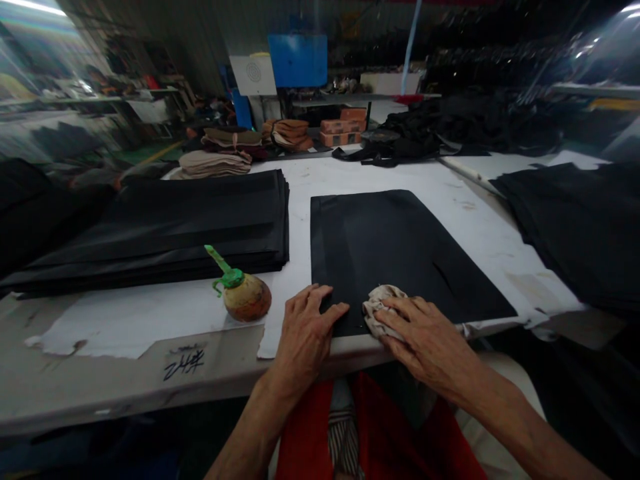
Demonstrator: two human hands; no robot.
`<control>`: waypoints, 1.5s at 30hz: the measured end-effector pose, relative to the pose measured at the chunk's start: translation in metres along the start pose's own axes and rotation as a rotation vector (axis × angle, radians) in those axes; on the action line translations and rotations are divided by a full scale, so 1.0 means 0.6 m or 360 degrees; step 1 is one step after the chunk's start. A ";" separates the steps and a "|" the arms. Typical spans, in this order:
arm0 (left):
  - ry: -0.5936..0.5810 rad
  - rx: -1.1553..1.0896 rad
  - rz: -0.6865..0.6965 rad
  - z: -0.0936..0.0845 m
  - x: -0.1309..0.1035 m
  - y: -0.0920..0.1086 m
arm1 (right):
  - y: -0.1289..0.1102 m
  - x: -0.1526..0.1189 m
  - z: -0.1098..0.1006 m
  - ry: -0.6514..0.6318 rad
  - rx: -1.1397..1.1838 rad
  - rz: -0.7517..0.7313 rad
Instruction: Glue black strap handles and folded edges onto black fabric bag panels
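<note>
A black sheet (385, 247) lies flat near the table's front edge; whether it is fabric or leather I cannot tell. My left hand (307, 327) rests on its near left corner, fingers stretched out and thumb spread. Bunched under my right hand (430, 340) is a pale, crumpled rag (381, 307), pressed against the front part of the sheet. Left of my hands stands a rounded bottle (247, 298) with a brown, stained body and a green spout that tilts up to the left.
A stack of black sheets (200, 220) lies on the left, and another black pile (585, 227) on the right. White paper (310, 175) covers the table. Folded cloths (215, 162), brown bundles (287, 135) and orange boxes (343, 127) sit at the back.
</note>
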State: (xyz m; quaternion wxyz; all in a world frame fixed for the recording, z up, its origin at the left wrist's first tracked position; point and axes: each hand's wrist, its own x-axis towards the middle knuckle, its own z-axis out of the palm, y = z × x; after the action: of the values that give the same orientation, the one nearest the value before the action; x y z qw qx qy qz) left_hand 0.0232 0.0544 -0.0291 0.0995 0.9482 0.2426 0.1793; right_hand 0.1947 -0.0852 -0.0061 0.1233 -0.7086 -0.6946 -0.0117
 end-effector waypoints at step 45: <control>-0.0143 -0.0241 0.0003 0.006 0.006 -0.006 | -0.022 0.027 -0.030 -0.0540 0.0331 0.0081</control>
State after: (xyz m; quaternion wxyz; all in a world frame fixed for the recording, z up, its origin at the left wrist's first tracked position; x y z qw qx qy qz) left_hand 0.0262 0.0591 -0.0321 0.1814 0.9453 0.2226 0.1545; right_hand 0.1850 -0.0728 0.0167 0.0772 -0.7012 -0.6848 0.1827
